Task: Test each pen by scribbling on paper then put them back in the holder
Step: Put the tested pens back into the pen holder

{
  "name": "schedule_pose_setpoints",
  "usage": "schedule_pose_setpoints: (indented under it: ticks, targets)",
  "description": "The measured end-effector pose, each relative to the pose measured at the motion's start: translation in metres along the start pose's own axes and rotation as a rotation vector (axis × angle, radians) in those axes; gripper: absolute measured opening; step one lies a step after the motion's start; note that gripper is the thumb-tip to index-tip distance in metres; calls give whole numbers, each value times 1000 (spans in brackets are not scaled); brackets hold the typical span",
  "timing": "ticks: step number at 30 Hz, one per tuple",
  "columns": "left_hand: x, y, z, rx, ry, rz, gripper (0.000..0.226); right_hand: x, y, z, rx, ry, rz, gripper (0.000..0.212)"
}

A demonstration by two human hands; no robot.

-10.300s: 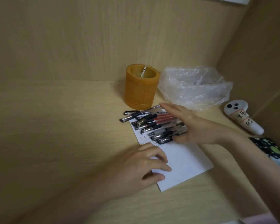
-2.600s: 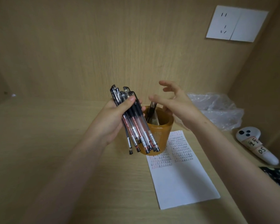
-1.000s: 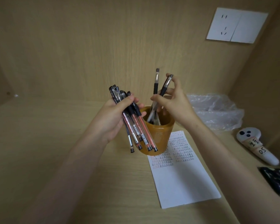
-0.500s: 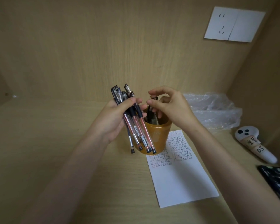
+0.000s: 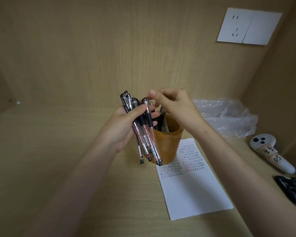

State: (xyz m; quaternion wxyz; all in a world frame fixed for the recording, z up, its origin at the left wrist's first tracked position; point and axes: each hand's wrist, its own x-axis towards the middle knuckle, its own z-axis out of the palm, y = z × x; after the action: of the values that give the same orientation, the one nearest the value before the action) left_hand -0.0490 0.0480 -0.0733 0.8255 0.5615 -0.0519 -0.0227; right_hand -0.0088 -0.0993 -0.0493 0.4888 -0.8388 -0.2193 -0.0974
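My left hand grips a bundle of several pens, caps up and tips down, just left of the orange pen holder. My right hand hovers over the holder, its thumb and curled fingers pinching the top of one pen in the bundle. A few pens stand inside the holder, partly hidden by my right hand. The white paper lies on the desk in front of the holder, with rows of scribbles on its upper part.
A crumpled clear plastic bag lies behind and to the right of the holder. A white controller with a handwritten label rests at the right. A dark patterned item pokes in at the right edge. A wall socket is top right.
My right hand lowered two pens into the holder, let them go, and moved left to the top of the bundle. My left hand has kept its grip on the bundle.
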Motion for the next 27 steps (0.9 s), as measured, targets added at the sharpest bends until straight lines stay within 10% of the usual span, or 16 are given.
schedule_pose_setpoints:
  ticks: [10,27]
  targets:
    - [-2,-1,12,-6,52,77,27,-32,-14,-8,98,-135,170,48]
    - [-6,5,18,15,38,42,23,-38,-2,-4,87,-13,50,12]
